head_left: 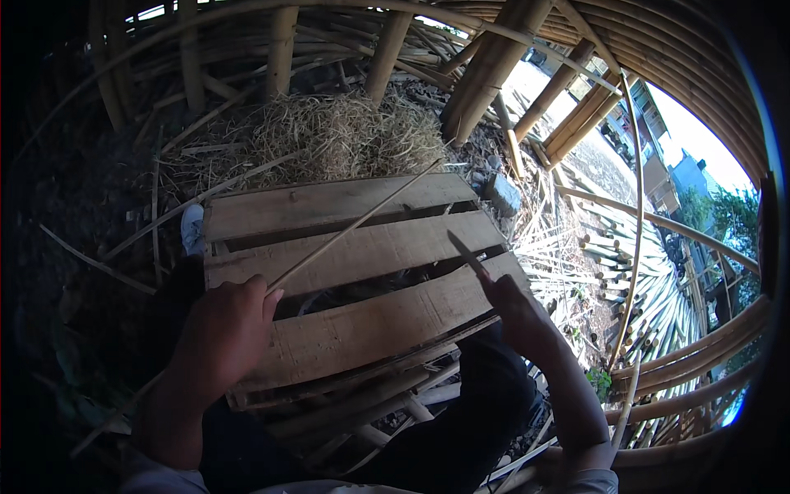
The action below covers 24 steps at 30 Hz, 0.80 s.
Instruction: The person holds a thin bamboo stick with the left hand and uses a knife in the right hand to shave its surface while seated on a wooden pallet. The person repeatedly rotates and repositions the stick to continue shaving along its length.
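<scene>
My left hand (226,333) is closed around a long thin bamboo strip (354,224). The strip slants up and to the right over a slatted wooden crate (362,247), its far end just past the crate's far edge. Below my left forearm another length of strip (115,424) shows; whether it is the same piece I cannot tell. My right hand (512,305) grips a knife (465,249) by its handle, above the crate's right side. Its blade points up and to the left, apart from the strip. The handle is mostly hidden in my fist.
A heap of pale shavings (346,136) lies beyond the crate. Thick bamboo posts (494,74) stand behind it. To the right, many cut bamboo poles (650,288) lie stacked in sunlight, past a bent upright strip (638,214). My legs (494,395) are close under the crate.
</scene>
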Tool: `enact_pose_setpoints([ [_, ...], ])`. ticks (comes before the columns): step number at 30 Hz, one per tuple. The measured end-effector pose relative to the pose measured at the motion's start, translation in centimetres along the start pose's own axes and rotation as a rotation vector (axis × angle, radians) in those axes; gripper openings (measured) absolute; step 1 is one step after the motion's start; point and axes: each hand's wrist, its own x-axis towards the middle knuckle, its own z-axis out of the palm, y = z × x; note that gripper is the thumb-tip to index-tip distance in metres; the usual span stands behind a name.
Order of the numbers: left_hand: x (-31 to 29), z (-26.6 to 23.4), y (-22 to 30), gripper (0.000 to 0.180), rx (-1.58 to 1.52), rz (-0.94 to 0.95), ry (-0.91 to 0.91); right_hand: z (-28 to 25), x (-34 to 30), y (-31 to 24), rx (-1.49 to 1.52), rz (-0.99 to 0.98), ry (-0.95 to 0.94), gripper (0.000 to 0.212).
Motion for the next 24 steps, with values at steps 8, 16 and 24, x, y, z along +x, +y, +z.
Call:
enact_pose_setpoints([
  [8,0.3,0.1,0.3,0.029,-0.035,0.016,-0.009,3.7,-3.9,-7.2,-0.059,-0.421,0.024,0.062],
  [16,0.4,0.3,0.7,0.031,-0.026,0.044,-0.039,4.1,-9.0,14.2,-0.296,0.514,-0.100,0.045],
  [24,0.5,1.5,2.2,0.032,-0.045,0.059,-0.088,-4.1,-3.0,9.6,-0.031,0.244,0.517,0.023],
])
